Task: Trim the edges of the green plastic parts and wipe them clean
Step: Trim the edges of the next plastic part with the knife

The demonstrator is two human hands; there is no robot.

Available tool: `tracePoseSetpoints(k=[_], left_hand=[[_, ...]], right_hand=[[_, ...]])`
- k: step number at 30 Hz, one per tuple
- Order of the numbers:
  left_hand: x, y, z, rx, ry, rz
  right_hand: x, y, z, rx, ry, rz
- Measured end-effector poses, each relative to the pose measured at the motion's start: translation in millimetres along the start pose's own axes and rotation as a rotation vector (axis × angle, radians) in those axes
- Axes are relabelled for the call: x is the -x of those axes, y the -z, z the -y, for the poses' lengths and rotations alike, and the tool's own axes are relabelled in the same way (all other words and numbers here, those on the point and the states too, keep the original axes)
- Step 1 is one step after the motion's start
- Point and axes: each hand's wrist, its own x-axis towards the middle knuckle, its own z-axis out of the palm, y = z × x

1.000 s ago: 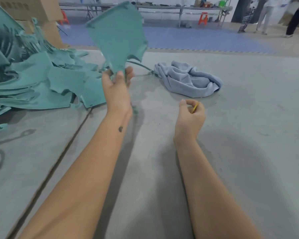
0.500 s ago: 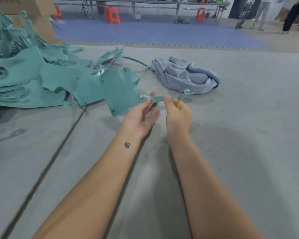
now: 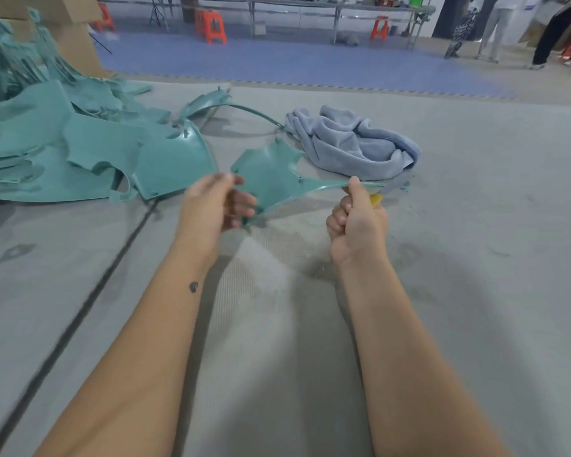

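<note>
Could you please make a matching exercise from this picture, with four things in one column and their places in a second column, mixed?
Things:
1. green part
2. cloth
3. green pile
4. stools

Places:
A. lying crumpled on the grey mat, beyond the right hand
B. standing on the blue floor far behind
C. held between both hands, left hand at its wide end
D. heaped on the mat at the left

Pairs: 1-C, 2-A, 3-D, 4-B
</note>
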Motion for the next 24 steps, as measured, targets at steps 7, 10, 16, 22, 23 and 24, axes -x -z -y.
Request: tracePoseSetpoints(k=[7, 10, 16, 22, 23, 24], left_hand=[[-4.5, 4.4, 14.1, -0.12, -0.147, -0.141], [-7.8, 11.6, 7.8, 0.41, -0.005, 0.029], [-12.9, 14.5, 4.7, 0.159, 0.213, 0.104], [-10.7, 19.5, 4.1, -0.072, 0.304, 0.272], [-9.5, 17.6, 3.5, -0.108, 0.347, 0.315], [-7.8, 15.7, 2.5, -0.143, 0.383, 0.352]], right_hand=[[-1.7, 3.2, 1.2, -0.087, -0.011, 0.106], [-4.7, 3.4, 4.9, -0.07, 0.011, 0.135], [-7.8, 5.2, 8.3, -0.221, 0.006, 0.25], [-9.6, 13.6, 19.1, -0.197, -0.037, 0.279], [-8.8, 13.7, 18.3, -0.178, -0.065, 0.301], [-8.3, 13.2, 16.3, -0.148, -0.096, 0.329]])
